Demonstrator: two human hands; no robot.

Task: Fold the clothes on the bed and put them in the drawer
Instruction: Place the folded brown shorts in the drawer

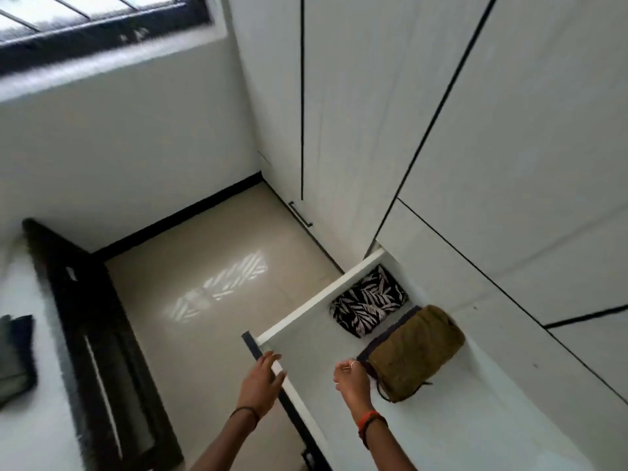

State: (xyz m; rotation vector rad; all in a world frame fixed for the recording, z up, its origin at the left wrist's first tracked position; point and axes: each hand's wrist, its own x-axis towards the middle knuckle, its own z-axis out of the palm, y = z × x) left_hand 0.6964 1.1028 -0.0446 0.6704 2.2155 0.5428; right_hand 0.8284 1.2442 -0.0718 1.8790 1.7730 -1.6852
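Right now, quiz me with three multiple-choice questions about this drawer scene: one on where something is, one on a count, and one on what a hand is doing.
1. Where is the leaf-print garment? A) in the drawer, beyond the olive-brown garment; B) on the floor; C) on the bed.
2. How many folded garments lie in the drawer? A) one; B) two; C) four.
3. What is the left hand doing? A) holding a hanger; B) gripping a wardrobe handle; C) resting on the drawer's front edge.
Answers: 1 A, it lies inside by the side wall; 2 B, only those two show; 3 C, its fingers lie across the front panel's top.
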